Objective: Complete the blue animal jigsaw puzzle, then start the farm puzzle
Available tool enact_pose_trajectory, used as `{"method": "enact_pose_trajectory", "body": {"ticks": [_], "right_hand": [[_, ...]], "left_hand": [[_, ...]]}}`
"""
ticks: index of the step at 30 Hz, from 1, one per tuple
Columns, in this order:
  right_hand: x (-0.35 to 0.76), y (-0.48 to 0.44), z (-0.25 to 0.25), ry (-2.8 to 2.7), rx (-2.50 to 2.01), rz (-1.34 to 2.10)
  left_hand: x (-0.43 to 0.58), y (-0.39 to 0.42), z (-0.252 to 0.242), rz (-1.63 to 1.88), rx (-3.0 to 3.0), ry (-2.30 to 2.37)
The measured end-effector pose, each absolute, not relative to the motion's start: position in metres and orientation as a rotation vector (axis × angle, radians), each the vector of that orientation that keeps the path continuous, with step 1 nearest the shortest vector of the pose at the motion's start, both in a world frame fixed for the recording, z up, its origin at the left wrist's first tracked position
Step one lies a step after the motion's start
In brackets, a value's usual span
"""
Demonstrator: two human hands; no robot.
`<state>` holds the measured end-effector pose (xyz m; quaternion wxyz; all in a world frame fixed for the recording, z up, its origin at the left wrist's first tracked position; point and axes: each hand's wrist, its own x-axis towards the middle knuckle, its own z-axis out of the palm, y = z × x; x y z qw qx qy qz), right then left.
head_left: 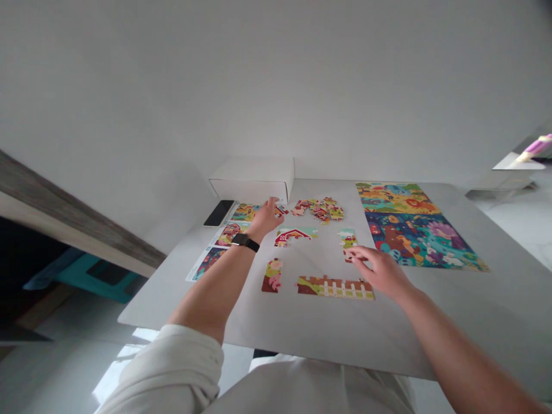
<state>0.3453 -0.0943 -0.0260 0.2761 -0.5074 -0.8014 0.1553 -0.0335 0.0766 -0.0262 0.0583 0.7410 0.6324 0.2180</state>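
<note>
My left hand (267, 217) reaches to the back, by some puzzle pieces near the white box; its fingertips are too small to read. At the right, my right hand (366, 261) has its fingers at a small piece (348, 256) below a joined strip (347, 237) with green and sky. A joined red barn section (294, 234) lies in the middle. Nearer me are a pig section (272, 276) and a long fence strip (336, 287). Behind them is a pile of loose pieces (321, 210).
A white box (252, 179) stands at the back against the wall. Left of the pieces are a black phone (219, 213) and a picture sheet (209, 261), partly under my left arm. Two finished colourful puzzles (418, 230) lie at the right of the table (267, 322).
</note>
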Motion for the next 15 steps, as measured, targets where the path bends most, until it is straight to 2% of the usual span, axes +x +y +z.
{"method": "enact_pose_trajectory", "body": {"ticks": [8, 15], "right_hand": [[0.364, 0.000, -0.005, -2.310, -1.420, 0.156], [0.350, 0.108, -0.023, -2.318, -1.681, 0.199]], "left_hand": [[-0.036, 0.120, -0.031, 0.347, 2.305, 1.856], [-0.002, 0.142, -0.027, 0.517, 2.517, 1.632]]}}
